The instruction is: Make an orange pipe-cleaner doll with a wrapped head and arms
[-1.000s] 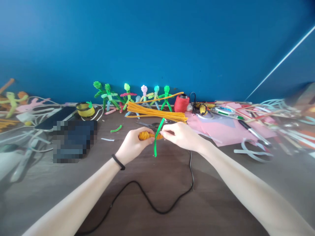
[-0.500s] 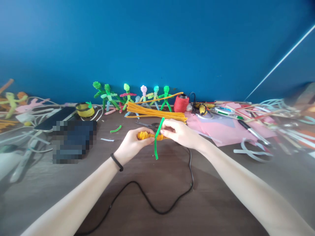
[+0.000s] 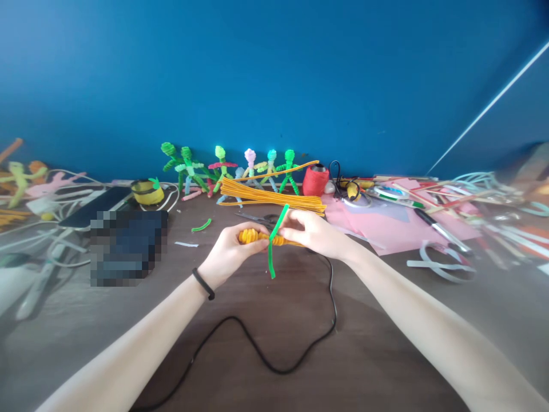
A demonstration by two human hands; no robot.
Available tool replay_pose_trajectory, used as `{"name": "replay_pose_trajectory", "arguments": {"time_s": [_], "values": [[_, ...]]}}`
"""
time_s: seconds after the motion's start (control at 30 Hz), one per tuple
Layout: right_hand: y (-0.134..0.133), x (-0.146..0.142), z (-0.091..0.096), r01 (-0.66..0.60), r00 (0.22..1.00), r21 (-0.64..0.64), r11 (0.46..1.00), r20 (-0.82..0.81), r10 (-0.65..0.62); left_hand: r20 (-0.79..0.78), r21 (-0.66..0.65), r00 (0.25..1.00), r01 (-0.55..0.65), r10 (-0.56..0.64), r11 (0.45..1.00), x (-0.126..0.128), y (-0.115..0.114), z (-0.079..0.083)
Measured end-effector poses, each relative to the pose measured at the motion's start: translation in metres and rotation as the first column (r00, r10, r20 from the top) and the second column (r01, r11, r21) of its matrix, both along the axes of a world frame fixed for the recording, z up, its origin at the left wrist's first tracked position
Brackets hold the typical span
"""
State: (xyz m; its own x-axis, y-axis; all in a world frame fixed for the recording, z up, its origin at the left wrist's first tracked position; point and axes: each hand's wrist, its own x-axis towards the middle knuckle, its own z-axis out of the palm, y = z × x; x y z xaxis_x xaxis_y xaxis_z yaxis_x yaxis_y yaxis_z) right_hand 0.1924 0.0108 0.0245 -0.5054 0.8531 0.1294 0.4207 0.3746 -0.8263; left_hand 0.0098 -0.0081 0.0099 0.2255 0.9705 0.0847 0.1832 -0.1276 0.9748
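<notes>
Ahead of you, a flat blue wall (image 3: 274, 74) fills the upper part of the view and comes down behind the worktop (image 3: 240, 366). It is palest at the upper left, where light washes over it, and deepens to navy toward the upper right corner. On your right a thin white line (image 3: 489, 109) slants down, and past it a darker blue surface (image 3: 525, 117) carries on (another wall or a panel, you can't tell which). The worktop spreads out dark brown beneath you, with faint wood grain; it catches a greyish sheen on your left, and a soft shadow falls toward your right.
</notes>
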Motion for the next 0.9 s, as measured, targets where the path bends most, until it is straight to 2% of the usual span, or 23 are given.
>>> {"name": "replay_pose_trajectory", "arguments": {"time_s": [0.17,0.27,0.43,0.53,0.9], "values": [[-0.003,0.001,0.004,-0.005,0.995,0.091,0.996,0.098,-0.004,0.007,0.001,1.000,-0.024,0.024,1.000,0.000,0.000,0.001],[-0.004,0.003,0.008,-0.028,0.988,0.088,0.996,0.154,0.014,-0.014,0.015,0.999,-0.042,0.042,0.999,-0.001,0.002,0.000],[-0.006,0.008,0.013,-0.097,0.984,0.101,0.990,0.156,0.080,0.016,0.002,0.999,-0.040,0.040,0.999,-0.001,0.002,0.001],[-0.007,0.009,0.014,-0.099,0.980,0.111,0.989,0.186,0.077,0.016,-0.001,0.999,-0.041,0.041,0.999,0.000,0.002,0.002],[0.001,0.011,0.007,-0.202,0.970,-0.084,0.976,0.116,0.211,-0.062,0.037,0.997,-0.039,0.041,0.999,-0.001,0.002,0.002]]}}
